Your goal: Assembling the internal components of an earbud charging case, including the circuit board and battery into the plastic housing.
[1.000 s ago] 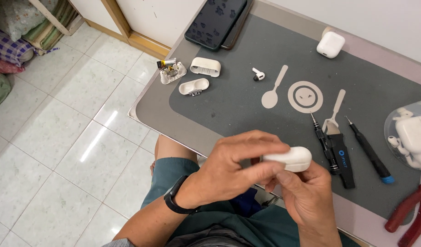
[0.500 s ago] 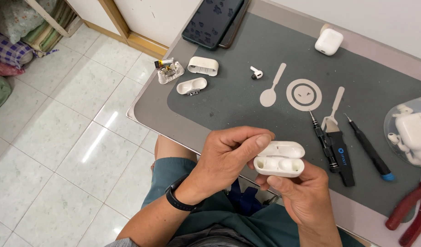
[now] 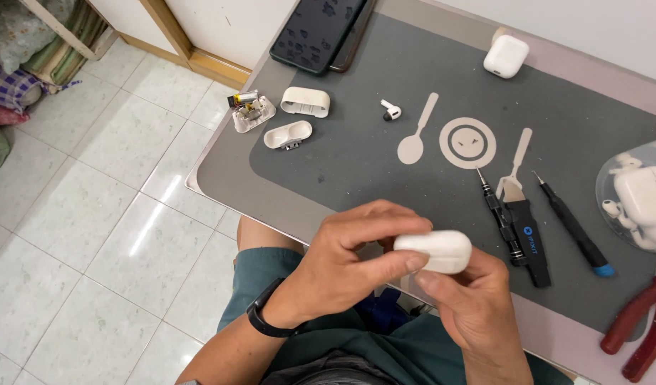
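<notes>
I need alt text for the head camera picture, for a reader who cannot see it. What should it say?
Two bare hands, left hand and right hand, hold a closed white earbud case above the edge of a grey work mat. On the mat lie opened case parts, a loose earbud, screwdrivers, a second white case and a dark phone.

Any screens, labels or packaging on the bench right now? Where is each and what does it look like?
Phone screens: two dark slabs stacked at the mat's far edge, both unlit.
Label on black tool sleeve: small blue and white mark, right of the hands.
Clear plastic bag: right edge, holding white earbud parts.
No packaging boxes visible.
</notes>
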